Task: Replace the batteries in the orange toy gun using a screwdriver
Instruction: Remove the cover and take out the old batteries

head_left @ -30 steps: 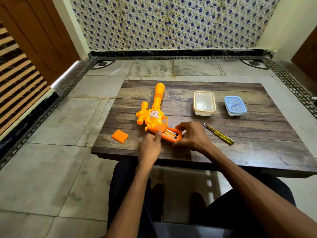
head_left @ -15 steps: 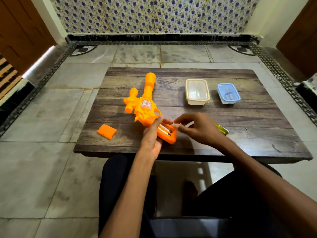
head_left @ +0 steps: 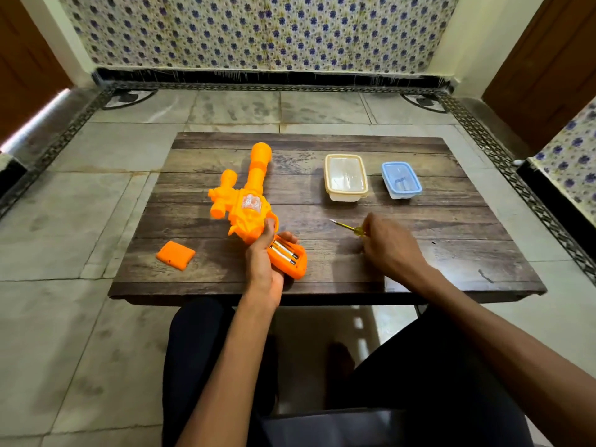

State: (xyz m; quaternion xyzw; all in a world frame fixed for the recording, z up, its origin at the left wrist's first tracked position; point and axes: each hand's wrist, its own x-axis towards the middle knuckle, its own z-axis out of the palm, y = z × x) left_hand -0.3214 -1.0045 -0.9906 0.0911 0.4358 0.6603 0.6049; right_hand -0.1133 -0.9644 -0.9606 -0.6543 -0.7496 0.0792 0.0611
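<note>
Two bare forearms reach in from the bottom edge, over the near side of the table (head_left: 419,275). The left grip (head_left: 263,262) has its palm turned to the right. Its thumb presses on the body of the orange toy gun (head_left: 248,201) and its fingers curl round the handle. The right grip (head_left: 390,250) is well apart from the left, back of the hand upward, fingers bent down over the handle of the screwdriver (head_left: 346,226); whether they clasp it cannot be told.
</note>
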